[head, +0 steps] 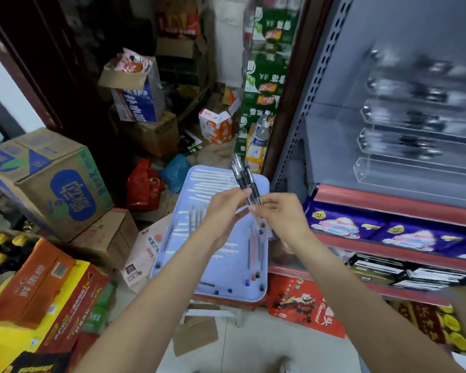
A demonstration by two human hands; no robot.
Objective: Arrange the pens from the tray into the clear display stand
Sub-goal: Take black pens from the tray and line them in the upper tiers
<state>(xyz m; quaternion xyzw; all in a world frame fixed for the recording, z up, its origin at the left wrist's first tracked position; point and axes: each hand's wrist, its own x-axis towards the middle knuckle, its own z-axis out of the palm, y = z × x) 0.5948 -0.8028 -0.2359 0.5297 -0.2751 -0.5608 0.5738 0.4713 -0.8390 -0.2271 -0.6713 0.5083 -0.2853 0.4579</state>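
Note:
A pale blue tray (226, 293) lies below my hands with several pens and loose caps on it. Above it I hold a small bunch of clear pens with black grips (244, 176), their ends pointing up and away. My left hand (223, 208) pinches the bunch from the left, and my right hand (283, 214) grips it from the right lower down. The clear tiered display stand (414, 146) stands on the grey shelf to the upper right; it looks blurred, with dark pens in its upper tiers.
Cardboard boxes (54, 181) and drink crates (49, 289) crowd the left side. A red bag (143, 184) and a blue bag (176, 172) lie on the floor beyond the tray. Packaged goods (388, 230) fill the red-edged shelves on the right.

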